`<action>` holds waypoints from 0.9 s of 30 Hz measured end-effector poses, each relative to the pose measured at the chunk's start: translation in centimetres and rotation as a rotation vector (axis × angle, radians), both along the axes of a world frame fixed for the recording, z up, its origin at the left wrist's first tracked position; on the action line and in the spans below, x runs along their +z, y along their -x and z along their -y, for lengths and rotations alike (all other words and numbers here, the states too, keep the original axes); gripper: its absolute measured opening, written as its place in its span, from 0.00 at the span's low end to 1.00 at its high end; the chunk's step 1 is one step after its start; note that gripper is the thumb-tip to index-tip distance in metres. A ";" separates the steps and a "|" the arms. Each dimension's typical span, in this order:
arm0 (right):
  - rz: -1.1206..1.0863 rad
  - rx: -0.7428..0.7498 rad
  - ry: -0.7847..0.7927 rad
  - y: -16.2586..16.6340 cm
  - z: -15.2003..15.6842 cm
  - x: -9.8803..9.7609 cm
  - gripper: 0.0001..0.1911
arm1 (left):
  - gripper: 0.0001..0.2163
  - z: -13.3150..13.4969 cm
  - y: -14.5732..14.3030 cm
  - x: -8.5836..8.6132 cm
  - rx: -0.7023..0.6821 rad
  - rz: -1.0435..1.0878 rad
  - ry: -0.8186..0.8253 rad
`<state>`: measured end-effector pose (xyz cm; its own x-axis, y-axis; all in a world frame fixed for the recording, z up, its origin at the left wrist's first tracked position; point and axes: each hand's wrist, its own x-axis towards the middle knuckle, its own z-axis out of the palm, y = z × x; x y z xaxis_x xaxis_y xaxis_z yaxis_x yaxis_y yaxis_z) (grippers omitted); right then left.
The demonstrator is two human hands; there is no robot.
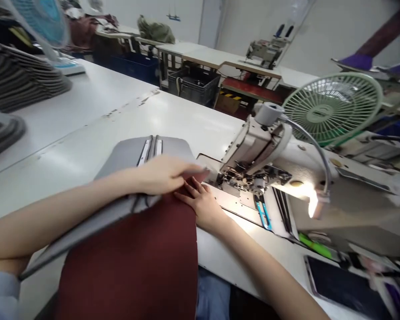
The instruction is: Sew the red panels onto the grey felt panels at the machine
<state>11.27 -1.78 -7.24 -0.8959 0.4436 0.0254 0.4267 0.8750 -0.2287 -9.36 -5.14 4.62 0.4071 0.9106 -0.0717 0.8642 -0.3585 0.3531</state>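
My left hand (168, 174) lies flat on a grey panel with a zipper (133, 155), its fingers stretched toward the sewing machine (263, 155) and pressing the panel's right edge. My right hand (200, 202) rests on a dark red fabric piece (136, 258), fingers spread and flat, just under the grey panel's edge. Both pieces lie in front of the needle area (243, 180) of the machine. The red fabric hangs off the table's front edge toward my lap.
A green fan (333, 106) stands behind the machine. A lit lamp (315, 204) shines on the machine bed. A dark tablet (346, 289) lies at the right front. Stacks of grey pieces (20, 84) sit at the far left. Crates and another sewing machine (265, 51) stand beyond.
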 end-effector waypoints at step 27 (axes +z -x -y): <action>-0.219 0.131 0.032 -7.6 1.8 -2.1 0.25 | 0.29 -3.9 -7.4 -9.3 -0.302 -0.175 0.004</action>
<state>18.89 -3.62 -9.37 -0.9207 0.3275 0.2125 0.2473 0.9104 -0.3317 -1.99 -1.27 -4.70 0.6395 0.7503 -0.1678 0.7667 -0.6063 0.2112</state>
